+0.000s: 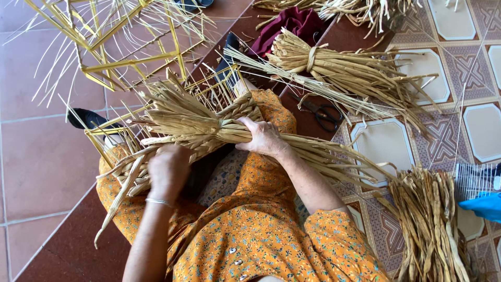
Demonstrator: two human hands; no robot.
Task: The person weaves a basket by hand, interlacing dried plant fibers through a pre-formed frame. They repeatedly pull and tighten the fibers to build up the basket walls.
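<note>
A thick bundle of dried straw-coloured leaf strips (182, 125) lies across my lap, over my orange flowered dress. My right hand (263, 137) grips the bundle at its middle. My left hand (168, 168), with a thin bracelet on the wrist, is closed around strips at the bundle's lower left side. A partly woven piece with upright yellow strips (209, 89) sits just behind the bundle.
A tied sheaf of the same strips (334, 68) lies on the floor ahead, with black scissors (323, 112) beside it and a dark red cloth (292, 23) behind. Another sheaf (433, 224) lies at the right, near a blue object (485, 204). Loose yellow strips (115, 47) fan out at the upper left.
</note>
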